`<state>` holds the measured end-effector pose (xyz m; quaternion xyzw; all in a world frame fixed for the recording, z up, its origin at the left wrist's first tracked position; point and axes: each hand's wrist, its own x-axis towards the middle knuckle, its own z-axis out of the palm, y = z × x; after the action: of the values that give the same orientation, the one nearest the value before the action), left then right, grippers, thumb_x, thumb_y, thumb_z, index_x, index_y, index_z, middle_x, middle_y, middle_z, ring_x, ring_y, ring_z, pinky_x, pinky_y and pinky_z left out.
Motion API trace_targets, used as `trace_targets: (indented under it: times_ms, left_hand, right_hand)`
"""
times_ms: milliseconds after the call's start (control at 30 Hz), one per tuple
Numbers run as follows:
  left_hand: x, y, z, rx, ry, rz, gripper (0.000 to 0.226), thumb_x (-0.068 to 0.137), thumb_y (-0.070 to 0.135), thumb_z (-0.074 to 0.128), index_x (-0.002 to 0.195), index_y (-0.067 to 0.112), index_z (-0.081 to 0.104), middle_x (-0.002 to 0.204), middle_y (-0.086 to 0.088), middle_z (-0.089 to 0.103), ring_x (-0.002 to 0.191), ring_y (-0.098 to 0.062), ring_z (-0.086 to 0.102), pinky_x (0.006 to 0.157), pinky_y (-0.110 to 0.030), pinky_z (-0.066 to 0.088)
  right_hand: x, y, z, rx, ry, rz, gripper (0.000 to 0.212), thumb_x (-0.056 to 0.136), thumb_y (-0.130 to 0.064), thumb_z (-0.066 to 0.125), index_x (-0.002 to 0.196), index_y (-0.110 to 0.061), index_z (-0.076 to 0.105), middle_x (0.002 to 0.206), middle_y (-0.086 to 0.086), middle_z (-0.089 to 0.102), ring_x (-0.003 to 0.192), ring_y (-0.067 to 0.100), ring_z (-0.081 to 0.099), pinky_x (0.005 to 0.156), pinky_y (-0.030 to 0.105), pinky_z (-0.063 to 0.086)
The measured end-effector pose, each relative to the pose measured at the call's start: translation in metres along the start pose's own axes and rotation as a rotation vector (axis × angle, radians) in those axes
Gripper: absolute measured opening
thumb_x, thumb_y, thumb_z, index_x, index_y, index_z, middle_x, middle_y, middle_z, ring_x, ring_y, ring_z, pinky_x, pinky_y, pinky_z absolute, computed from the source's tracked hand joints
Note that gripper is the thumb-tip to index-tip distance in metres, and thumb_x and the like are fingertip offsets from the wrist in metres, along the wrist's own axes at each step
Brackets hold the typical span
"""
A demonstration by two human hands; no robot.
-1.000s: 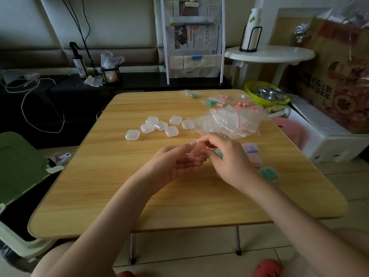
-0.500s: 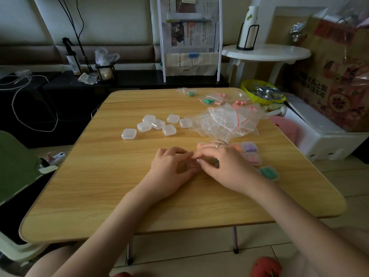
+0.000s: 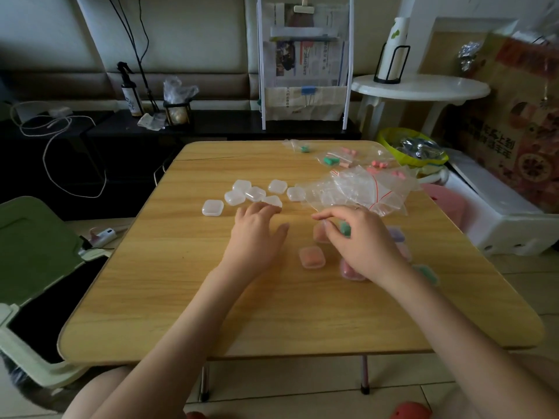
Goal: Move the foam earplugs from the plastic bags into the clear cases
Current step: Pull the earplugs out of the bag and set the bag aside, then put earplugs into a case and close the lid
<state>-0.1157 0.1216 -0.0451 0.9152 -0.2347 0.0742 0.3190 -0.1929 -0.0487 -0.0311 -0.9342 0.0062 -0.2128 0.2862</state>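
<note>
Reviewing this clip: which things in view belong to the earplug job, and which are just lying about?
Job:
empty clear cases
filled orange case
pile of emptied bags
bags with earplugs inside
left hand, reaching to an empty case
right hand, over the filled cases

Lying about:
spray bottle
newspaper rack
yellow bowl
white round table

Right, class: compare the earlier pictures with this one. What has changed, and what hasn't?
The hands have parted. The left hand reached out to the empty clear cases, fingers touching one. The right hand stays over the filled cases, and an orange filled case now lies uncovered. The bags stayed put.
</note>
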Motion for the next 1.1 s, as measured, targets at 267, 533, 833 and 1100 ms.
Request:
trace_targets:
  times_ms: [267,533,833,1100]
  left_hand:
    - [0.031,-0.021,0.005,0.346,-0.147,0.085,0.056,0.101,0.023,0.034,0.152,0.014,0.013,0.16,-0.002,0.01,0.147,-0.019,-0.006,0.118,-0.04,-0.003]
    - [0.024,-0.016,0.002,0.151,-0.025,0.112,0.032,0.094,0.016,0.052,0.125,0.009,0.051,0.132,-0.008,0.049,0.128,-0.024,0.038,0.102,-0.029,0.03]
    - [0.028,-0.006,0.005,0.077,0.01,0.049,0.027,0.092,0.024,0.056,0.115,0.01,0.049,0.12,-0.01,0.058,0.115,-0.025,0.048,0.086,-0.031,0.04]
    - [0.028,-0.007,0.012,-0.015,0.054,0.079,0.033,0.089,0.018,0.058,0.119,0.012,0.048,0.12,-0.008,0.058,0.116,-0.024,0.047,0.085,-0.028,0.036]
  right_hand:
    - [0.026,0.019,0.002,-0.404,-0.003,0.201,0.054,0.095,-0.033,0.051,0.146,-0.033,0.031,0.159,-0.004,0.017,0.148,0.026,0.004,0.116,0.054,0.011]
    - [0.037,0.022,0.005,-0.169,-0.023,0.213,0.03,0.097,-0.034,0.047,0.125,-0.031,0.057,0.107,-0.001,0.068,0.109,0.025,0.058,0.106,0.052,0.031]
    - [0.06,0.035,-0.004,-0.156,0.197,0.084,0.032,0.098,-0.024,0.046,0.119,-0.01,0.065,0.132,0.005,0.06,0.128,0.021,0.048,0.112,0.052,0.027]
    - [0.144,0.082,-0.022,-0.395,0.096,0.402,0.039,0.101,-0.029,0.035,0.137,-0.02,0.048,0.141,0.011,0.049,0.129,0.036,0.042,0.107,0.05,0.033]
